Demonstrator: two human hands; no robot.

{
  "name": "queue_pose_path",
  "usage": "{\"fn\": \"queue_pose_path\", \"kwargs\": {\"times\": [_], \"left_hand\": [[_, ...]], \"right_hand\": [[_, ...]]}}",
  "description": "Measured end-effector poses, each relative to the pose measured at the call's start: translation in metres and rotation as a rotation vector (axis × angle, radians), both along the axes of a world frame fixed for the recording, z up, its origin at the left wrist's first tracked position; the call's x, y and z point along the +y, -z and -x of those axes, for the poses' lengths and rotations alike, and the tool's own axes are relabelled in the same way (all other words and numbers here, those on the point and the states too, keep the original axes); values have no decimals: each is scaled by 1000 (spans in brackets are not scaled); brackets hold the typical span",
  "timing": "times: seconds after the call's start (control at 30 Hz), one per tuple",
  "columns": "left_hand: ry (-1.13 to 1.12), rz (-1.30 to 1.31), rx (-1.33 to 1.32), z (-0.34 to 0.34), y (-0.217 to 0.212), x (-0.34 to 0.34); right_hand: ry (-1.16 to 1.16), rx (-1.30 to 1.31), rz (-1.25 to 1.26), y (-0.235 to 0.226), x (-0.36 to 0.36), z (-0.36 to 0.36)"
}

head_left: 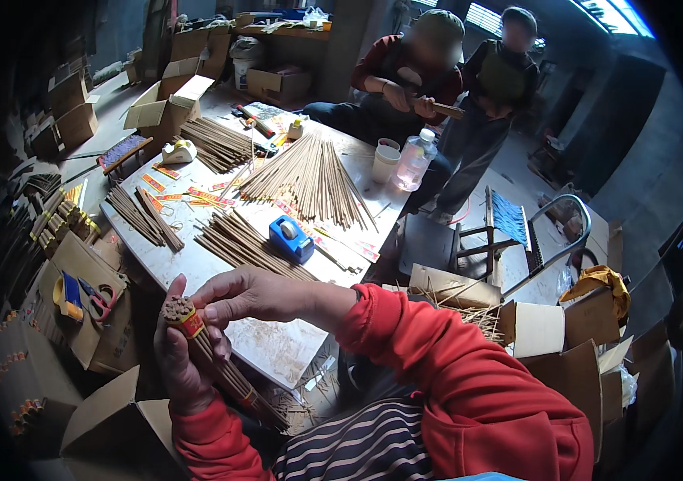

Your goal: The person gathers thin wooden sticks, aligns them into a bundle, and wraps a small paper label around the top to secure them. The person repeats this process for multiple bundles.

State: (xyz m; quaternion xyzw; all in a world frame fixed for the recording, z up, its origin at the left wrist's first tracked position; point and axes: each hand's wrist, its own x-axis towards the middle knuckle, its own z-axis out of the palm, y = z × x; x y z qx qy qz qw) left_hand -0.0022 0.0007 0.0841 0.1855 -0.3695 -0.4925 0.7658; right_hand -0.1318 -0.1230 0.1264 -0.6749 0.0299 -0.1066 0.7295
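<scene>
Clasping stick bundle (225, 369) | left grip (180, 370) near top | right grip (251, 295) at band (191, 325), closure unclear

I see one wide fisheye view looking down from the head of the person (469, 377) close beside the table (277, 343), facing across and well beyond it.
</scene>
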Motion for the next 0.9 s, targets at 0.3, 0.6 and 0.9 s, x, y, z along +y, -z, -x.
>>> {"fn": "queue_pose_path", "kwargs": {"times": [0.3,0.6,0.9], "left_hand": [[-302,386,224,-86,-19,50],[-451,94,779,-57,2,15],[-195,-531,399,52,16,-9]], "right_hand": [[-27,-25,266,-39,74,73],[210,213,133,36,101,64],[838,-766,24,-23,33,64]]}}
